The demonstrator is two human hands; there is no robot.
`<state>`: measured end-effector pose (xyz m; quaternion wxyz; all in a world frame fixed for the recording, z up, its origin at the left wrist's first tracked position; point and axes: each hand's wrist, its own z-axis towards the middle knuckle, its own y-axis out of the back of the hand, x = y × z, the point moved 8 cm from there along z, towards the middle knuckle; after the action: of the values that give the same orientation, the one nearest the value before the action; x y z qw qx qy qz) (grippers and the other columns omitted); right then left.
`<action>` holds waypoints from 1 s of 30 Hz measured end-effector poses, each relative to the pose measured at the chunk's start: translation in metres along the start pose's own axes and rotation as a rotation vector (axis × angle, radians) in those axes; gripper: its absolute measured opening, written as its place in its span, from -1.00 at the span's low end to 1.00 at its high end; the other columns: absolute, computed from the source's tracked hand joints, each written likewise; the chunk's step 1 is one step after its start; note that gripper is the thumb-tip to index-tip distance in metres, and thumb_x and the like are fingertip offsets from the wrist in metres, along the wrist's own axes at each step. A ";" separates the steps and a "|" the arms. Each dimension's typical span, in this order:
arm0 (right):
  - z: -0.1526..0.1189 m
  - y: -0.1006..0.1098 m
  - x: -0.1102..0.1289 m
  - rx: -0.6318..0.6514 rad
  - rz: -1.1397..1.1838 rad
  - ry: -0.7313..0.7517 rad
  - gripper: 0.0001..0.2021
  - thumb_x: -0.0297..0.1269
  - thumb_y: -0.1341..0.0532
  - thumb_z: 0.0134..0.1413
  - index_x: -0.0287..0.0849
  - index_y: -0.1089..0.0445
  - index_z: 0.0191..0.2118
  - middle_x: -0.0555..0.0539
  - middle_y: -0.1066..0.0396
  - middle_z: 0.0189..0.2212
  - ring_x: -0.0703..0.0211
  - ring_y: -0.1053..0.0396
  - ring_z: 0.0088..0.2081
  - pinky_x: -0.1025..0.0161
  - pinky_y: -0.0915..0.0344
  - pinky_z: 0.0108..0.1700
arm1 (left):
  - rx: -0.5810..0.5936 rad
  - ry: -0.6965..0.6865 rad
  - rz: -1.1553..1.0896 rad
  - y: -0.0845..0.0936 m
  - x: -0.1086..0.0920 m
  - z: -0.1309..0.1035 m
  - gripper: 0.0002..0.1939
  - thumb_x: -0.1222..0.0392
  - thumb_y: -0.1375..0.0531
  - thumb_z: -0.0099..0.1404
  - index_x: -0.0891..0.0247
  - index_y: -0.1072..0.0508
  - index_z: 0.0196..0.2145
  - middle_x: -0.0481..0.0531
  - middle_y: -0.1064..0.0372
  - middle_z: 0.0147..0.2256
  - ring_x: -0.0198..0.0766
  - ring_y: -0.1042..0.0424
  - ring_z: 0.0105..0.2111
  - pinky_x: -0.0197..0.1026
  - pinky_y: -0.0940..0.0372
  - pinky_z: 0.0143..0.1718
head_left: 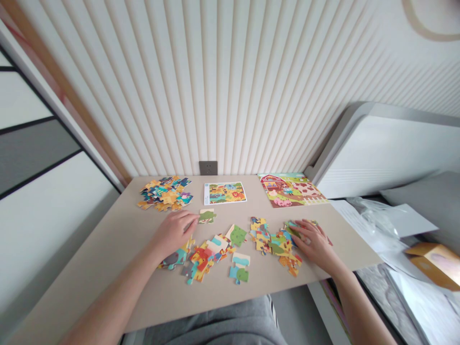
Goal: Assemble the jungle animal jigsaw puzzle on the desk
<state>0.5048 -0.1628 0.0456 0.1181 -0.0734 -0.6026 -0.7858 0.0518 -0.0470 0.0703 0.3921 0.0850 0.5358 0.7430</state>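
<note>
My left hand (177, 231) rests on the table with its fingers apart, pointing right, its fingertips beside a green and cream puzzle piece (207, 216). Below its fingers lie mixed loose pieces (201, 258) in yellow, red and grey. Two pieces (240, 268) lie together near the front edge. My right hand (311, 238) is spread over the right-hand pieces (282, 244), its fingers touching some of them and hiding part of the heap. Between the hands, nearer the wall, is a picture card (225, 193) with animals.
A heap of orange and blue pieces (165, 192) sits at the back left of the table (140, 297). A farm picture (290, 190) lies at the back right. Beyond the right edge are papers, clear plastic (373, 218) and an orange box (434, 263).
</note>
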 end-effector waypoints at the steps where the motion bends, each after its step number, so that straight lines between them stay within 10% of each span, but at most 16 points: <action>1: 0.000 -0.001 -0.001 -0.004 0.001 -0.003 -0.60 0.03 -0.17 0.31 0.10 -0.52 0.15 -0.14 -0.45 0.20 -0.23 -0.31 0.29 -0.30 -0.18 0.31 | -0.001 0.001 -0.003 0.001 0.000 0.000 -0.70 0.13 -0.05 0.51 0.20 -0.58 -0.09 0.08 -0.58 -0.13 -0.12 -0.52 -0.12 -0.07 -0.35 0.00; 19: 0.024 0.025 0.063 -0.098 0.207 0.145 -0.35 -0.06 -0.19 0.36 0.09 -0.03 0.48 -0.16 -0.31 0.30 -0.15 -0.30 0.30 -0.13 -0.32 0.28 | -0.013 0.002 -0.006 0.002 -0.003 0.001 -0.72 0.16 -0.05 0.51 0.16 -0.58 -0.09 0.06 -0.56 -0.14 -0.13 -0.51 -0.12 -0.09 -0.35 -0.01; 30: 0.069 -0.006 0.124 -0.082 0.331 0.270 -0.34 -0.12 -0.22 0.34 0.08 -0.06 0.47 -0.13 -0.23 0.37 -0.12 -0.26 0.35 -0.06 -0.28 0.34 | -0.031 0.022 0.008 0.008 -0.001 0.000 -0.77 0.21 -0.11 0.48 0.15 -0.59 -0.11 0.05 -0.55 -0.18 -0.13 -0.51 -0.15 -0.09 -0.34 -0.04</action>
<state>0.3824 -0.1072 0.0904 0.3220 -0.0704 -0.5285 -0.7824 0.0489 -0.0486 0.0774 0.3847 0.0729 0.5279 0.7537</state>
